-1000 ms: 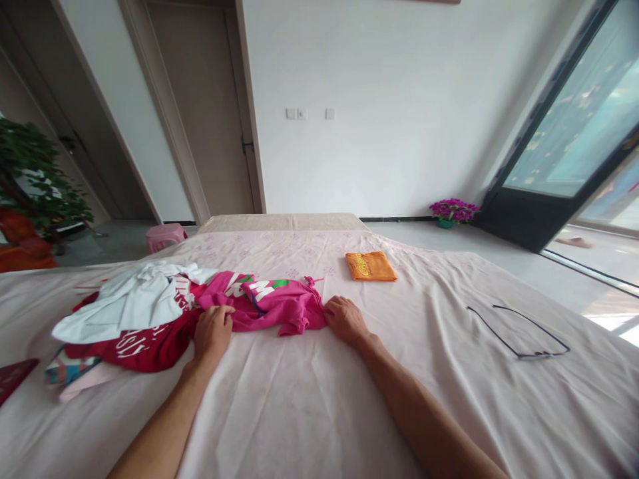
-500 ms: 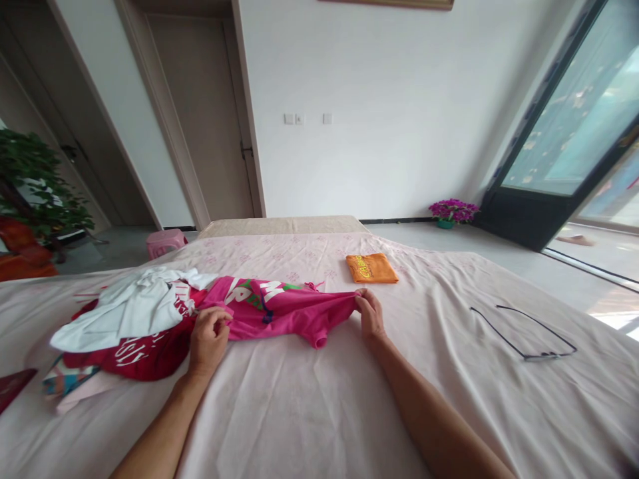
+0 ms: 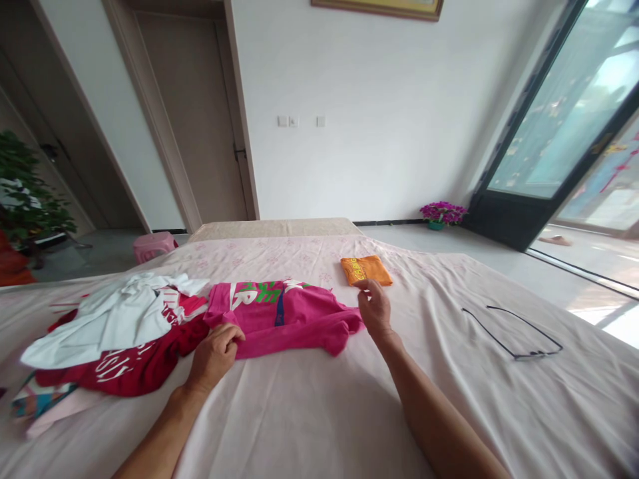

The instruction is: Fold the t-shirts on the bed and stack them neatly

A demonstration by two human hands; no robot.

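A bright pink shirt (image 3: 284, 316) with white and green lettering lies spread on the pale pink bed sheet (image 3: 309, 412). My left hand (image 3: 214, 356) is closed on the shirt's near left corner. My right hand (image 3: 374, 306) hovers at the shirt's right edge, thumb and forefinger drawn together in a loose pinch. What that pinch holds, if anything, does not show. A folded orange garment (image 3: 366, 269) lies just beyond my right hand.
A heap of clothes lies at the left: a white garment (image 3: 110, 316) over a dark red one (image 3: 124, 362). A thin black wire hanger (image 3: 514, 329) rests on the sheet at right. Beyond the bed are a pink stool (image 3: 152, 245), potted flowers (image 3: 442, 213) and a glass door.
The pink shirt has been pulled out flatter and to the right. My right hand moved from the shirt's bunched edge to its far right side and lifted; my left hand shifted slightly nearer.
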